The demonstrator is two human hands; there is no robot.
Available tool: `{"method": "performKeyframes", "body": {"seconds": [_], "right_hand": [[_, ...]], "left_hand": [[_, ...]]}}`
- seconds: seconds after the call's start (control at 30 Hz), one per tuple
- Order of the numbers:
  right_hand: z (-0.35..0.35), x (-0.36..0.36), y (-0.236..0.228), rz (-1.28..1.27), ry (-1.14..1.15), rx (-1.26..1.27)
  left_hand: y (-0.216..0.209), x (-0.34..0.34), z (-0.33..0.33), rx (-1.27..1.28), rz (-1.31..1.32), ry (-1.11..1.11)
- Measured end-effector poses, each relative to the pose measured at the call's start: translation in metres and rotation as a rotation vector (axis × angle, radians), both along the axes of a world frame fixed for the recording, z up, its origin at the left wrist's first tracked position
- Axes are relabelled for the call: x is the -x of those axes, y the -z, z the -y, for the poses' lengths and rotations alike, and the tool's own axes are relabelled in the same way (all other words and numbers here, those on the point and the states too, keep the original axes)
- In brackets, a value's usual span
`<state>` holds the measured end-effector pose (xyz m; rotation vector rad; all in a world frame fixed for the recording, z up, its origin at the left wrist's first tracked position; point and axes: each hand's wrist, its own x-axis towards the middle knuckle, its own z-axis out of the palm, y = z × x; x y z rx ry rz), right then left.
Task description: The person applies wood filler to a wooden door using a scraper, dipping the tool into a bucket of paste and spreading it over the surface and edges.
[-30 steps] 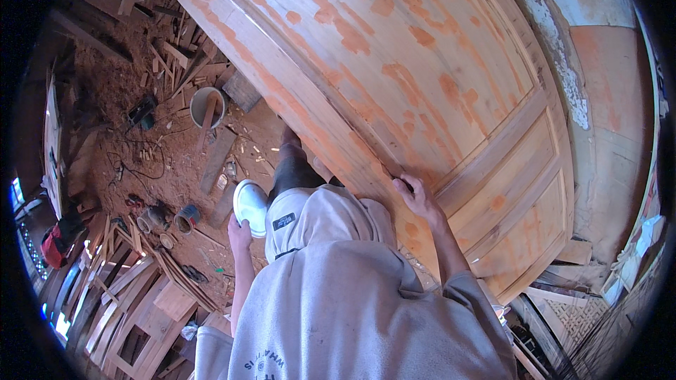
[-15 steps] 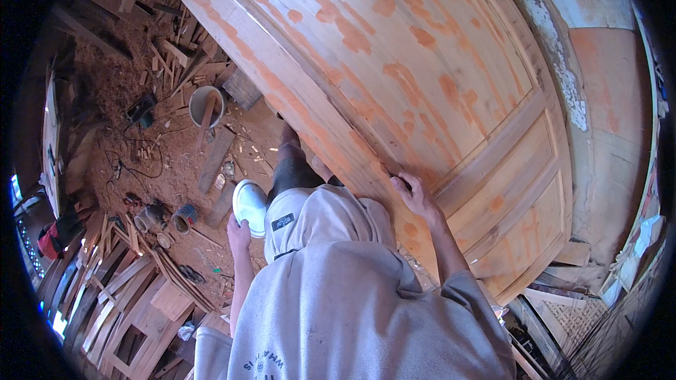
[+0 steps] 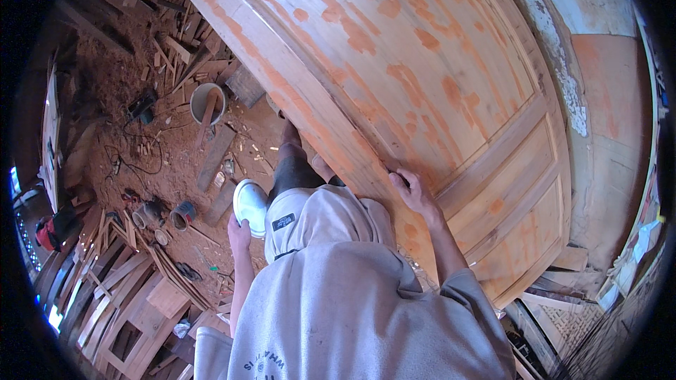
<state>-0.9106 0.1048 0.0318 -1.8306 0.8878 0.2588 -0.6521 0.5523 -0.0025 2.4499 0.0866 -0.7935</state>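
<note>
My left hand [image 3: 240, 233] grips the rim of a white, rounded, shallow dish-like container [image 3: 251, 208] beside my left hip. A large wooden panel door [image 3: 436, 84] lies in front of me and to the right, marked with orange filler streaks and patches. Over the door's near frame, my right hand [image 3: 417, 194] is closed, its fingers curled at the moulding edge of the big panel. Something small and dark shows by those fingers, too little of it to name.
Sawdust and wood scraps cover the floor at left. A white bucket [image 3: 208, 103] with a stick in it stands there, near a power tool [image 3: 143, 107] and a blue tin [image 3: 184, 212]. Stacked boards [image 3: 141, 309] fill the lower left. Beyond the door leans a worn pale panel [image 3: 605, 112].
My right hand has moved slightly up and left along the moulding. The left hand and the white container stay nearly still, while the view has tilted a little.
</note>
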Motion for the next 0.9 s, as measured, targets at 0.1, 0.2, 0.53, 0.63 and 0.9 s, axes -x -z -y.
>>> {"method": "performKeyframes", "body": {"seconds": [0.1,0.2,0.53,0.63,0.9], "right_hand": [[0.000,-0.005,-0.001,0.002,0.009,-0.002],[0.002,-0.008,-0.004,0.006,0.006,-0.047],[-0.002,-0.006,0.003,0.016,0.069,-0.032],[0.001,-0.018,-0.010,0.045,0.048,-0.041],[0.003,-0.022,-0.009,0.097,0.059,-0.030]], "left_hand": [[-0.005,0.001,0.005,0.023,-0.008,-0.022],[-0.003,0.000,0.002,0.048,-0.046,-0.062],[-0.014,-0.004,0.018,-0.035,-0.006,0.015],[-0.022,-0.005,0.026,-0.053,-0.010,0.022],[-0.022,-0.006,0.029,-0.039,-0.017,-0.004]]}}
